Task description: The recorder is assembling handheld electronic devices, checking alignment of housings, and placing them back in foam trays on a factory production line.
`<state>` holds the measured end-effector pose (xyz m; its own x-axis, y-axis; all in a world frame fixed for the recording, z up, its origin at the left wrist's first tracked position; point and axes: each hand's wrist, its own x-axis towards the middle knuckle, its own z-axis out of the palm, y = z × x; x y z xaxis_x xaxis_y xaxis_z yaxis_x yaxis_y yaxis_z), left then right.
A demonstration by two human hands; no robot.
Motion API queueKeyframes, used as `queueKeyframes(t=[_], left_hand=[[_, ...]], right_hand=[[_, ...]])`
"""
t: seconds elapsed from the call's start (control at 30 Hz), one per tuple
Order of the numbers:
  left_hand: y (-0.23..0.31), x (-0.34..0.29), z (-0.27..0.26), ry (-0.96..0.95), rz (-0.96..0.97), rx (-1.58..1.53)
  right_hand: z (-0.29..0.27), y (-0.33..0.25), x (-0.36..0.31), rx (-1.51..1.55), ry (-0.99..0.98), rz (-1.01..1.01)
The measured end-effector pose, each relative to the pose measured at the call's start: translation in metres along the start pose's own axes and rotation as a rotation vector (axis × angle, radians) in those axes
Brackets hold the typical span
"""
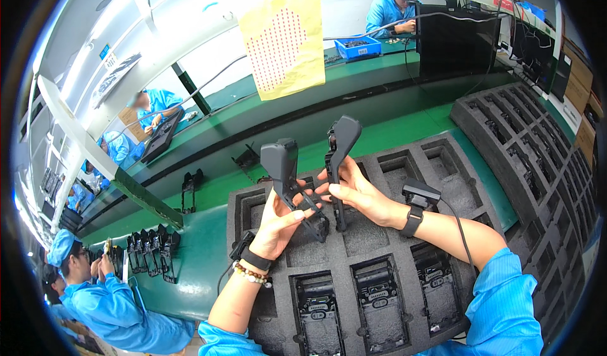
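Note:
My left hand (276, 226) is closed around a black plastic frame part (280, 161) with a wide, rounded upper end, holding it upright. A second black frame part (345, 138) of similar shape stands in my right hand (365, 196), gripped between thumb and fingers and seen nearly edge-on. The two parts are close together but apart, above a dark grey foam tray (346, 296) with rectangular pockets. Several pockets nearest me hold black frames (380, 305) with small fittings inside. Some far pockets (442, 159) hold no parts.
Another foam tray (506, 144) with black parts stands at the right. Black frames (152, 251) line the green bench (202, 242) at left, beside a co-worker (114, 299) in blue. A conveyor (404, 125) runs behind. Cabled black boxes (422, 192) are strapped to my wrists.

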<state>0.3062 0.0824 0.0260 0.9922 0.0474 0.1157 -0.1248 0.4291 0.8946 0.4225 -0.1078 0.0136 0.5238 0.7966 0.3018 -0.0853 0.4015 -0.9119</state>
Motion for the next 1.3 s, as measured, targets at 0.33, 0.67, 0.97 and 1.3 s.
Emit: queueKeyframes(t=[0.33, 0.67, 0.97, 1.3], left_hand=[[0.003, 0.001, 0.007, -0.143, -0.111, 0.15], [0.001, -0.002, 0.008, -0.121, -0.14, 0.194], [0.003, -0.004, 0.004, -0.115, -0.18, 0.144], [-0.006, -0.008, -0.007, -0.294, -0.119, 0.236]], right_hand=[[-0.003, -0.004, 0.0, 0.044, -0.08, 0.055], [-0.003, 0.002, -0.001, -0.127, -0.078, 0.051], [-0.004, 0.0, -0.002, -0.134, -0.142, 0.049], [0.009, -0.004, -0.016, -0.47, -0.191, -0.118]])
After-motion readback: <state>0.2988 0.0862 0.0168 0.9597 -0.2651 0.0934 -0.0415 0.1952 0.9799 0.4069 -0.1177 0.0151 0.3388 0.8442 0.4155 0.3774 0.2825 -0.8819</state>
